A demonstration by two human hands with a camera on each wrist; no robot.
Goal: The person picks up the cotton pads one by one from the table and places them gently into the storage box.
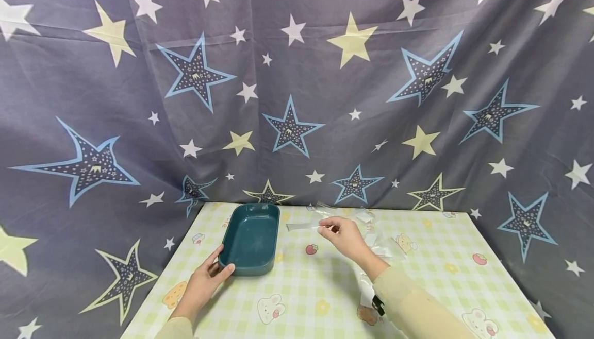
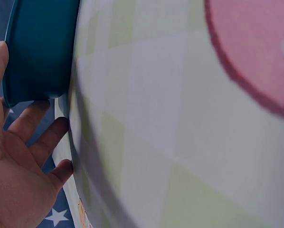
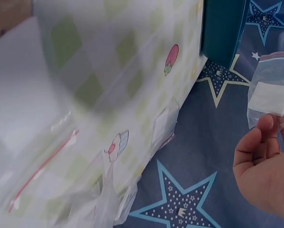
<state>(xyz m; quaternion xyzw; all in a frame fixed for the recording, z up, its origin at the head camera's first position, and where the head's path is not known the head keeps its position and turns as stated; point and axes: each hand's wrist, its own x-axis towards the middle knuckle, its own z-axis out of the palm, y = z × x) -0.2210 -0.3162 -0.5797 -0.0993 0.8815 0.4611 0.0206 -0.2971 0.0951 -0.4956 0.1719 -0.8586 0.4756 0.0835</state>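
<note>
My left hand [image 1: 201, 283] rests on the table [image 1: 431, 267] with thumb and fingers curled round the near corner of the teal tray [image 1: 250, 236], gripping its rim; in the left wrist view the tray [image 2: 37, 47] sits just beyond my palm [image 2: 14, 175]. My right hand [image 1: 345, 237], raised just right of the tray, pinches a clear zip bag [image 1: 301, 224] that holds a white pad, seen at my fingertips [image 3: 270, 126] in the right wrist view [image 3: 270, 97]. More clear bags [image 1: 378, 238] lie on the table just beyond and right of that hand.
</note>
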